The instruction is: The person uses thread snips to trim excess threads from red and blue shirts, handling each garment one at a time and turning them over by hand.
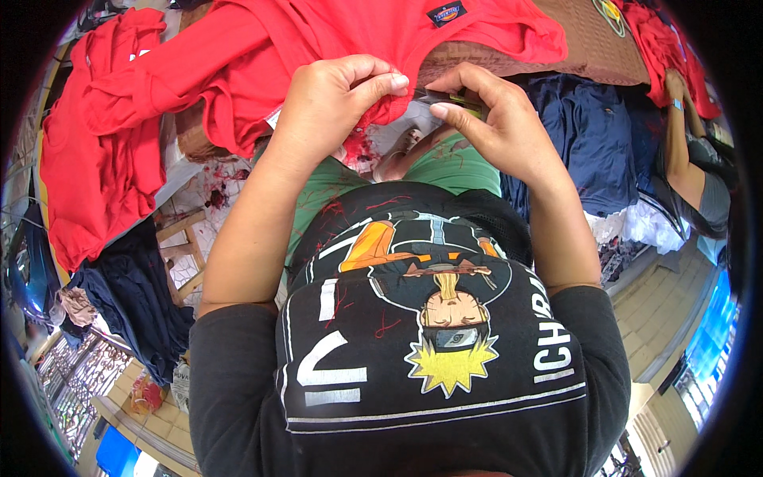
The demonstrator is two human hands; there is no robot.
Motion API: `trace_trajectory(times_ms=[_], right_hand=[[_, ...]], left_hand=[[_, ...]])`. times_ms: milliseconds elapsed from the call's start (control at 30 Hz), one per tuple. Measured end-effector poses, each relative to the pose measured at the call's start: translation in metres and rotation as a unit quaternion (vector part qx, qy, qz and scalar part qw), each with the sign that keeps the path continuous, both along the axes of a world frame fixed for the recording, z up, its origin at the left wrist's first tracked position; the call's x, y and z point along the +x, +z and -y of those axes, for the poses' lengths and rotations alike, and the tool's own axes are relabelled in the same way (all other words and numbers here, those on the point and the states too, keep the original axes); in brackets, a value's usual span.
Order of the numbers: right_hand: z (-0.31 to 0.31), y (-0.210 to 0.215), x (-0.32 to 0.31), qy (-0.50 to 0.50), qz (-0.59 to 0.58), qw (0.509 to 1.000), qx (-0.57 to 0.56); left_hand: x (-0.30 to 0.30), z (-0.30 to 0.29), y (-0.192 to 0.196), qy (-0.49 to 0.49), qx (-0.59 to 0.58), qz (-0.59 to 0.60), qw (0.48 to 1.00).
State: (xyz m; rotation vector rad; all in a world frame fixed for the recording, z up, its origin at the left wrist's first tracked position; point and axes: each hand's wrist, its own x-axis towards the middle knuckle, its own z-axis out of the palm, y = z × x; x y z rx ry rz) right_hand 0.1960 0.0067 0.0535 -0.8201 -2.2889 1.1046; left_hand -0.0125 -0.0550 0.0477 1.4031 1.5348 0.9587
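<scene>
A red knit garment (318,40) with a small dark label lies spread in front of me. My left hand (342,99) is closed, its thumb and forefinger pinching a bunched edge of the cloth. Just right of that edge, my right hand (501,119) curls around a small slim tool (457,98) that looks like thread snips. Its tip points left toward the pinched cloth; the fingers hide most of it. Loose red threads (338,306) cling to my black shirt.
More red garments (107,183) hang at the left, above dark navy cloth (131,294). Navy garments (576,143) lie at the right beside a brown cushioned surface (588,40). A co-worker's arm (677,139) reaches into red cloth at far right. Red scraps (362,151) litter the floor.
</scene>
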Motion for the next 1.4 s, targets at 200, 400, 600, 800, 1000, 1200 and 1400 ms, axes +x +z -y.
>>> trace_trajectory(times_ms=[200, 400, 600, 800, 1000, 1200, 1400], right_hand=[[0.001, 0.002, -0.006, 0.007, 0.007, 0.998, 0.057], [0.003, 0.006, -0.008, 0.004, 0.048, 0.994, 0.103], [0.008, 0.009, -0.013, -0.005, 0.065, 0.991, 0.119], [0.009, 0.009, -0.015, 0.000, 0.061, 0.987, 0.147], [0.002, 0.006, 0.001, -0.005, 0.085, 0.987, 0.138], [-0.018, -0.011, 0.014, 0.007, 0.138, 0.989, -0.060], [0.003, -0.058, -0.016, 0.026, 0.006, 0.937, -0.348]], left_hand=[[0.002, 0.001, 0.001, 0.003, 0.014, -0.011, 1.000], [0.002, 0.002, 0.003, 0.005, 0.022, -0.013, 1.000], [0.003, 0.001, 0.001, 0.006, 0.038, -0.034, 0.999], [0.005, 0.002, 0.002, 0.017, 0.031, -0.018, 0.999], [-0.050, 0.022, 0.042, -0.207, 0.057, -0.281, 0.935], [-0.070, 0.060, 0.092, -0.006, -0.080, -0.386, 0.919], [-0.007, 0.034, 0.026, -0.056, 0.128, -0.352, 0.925]])
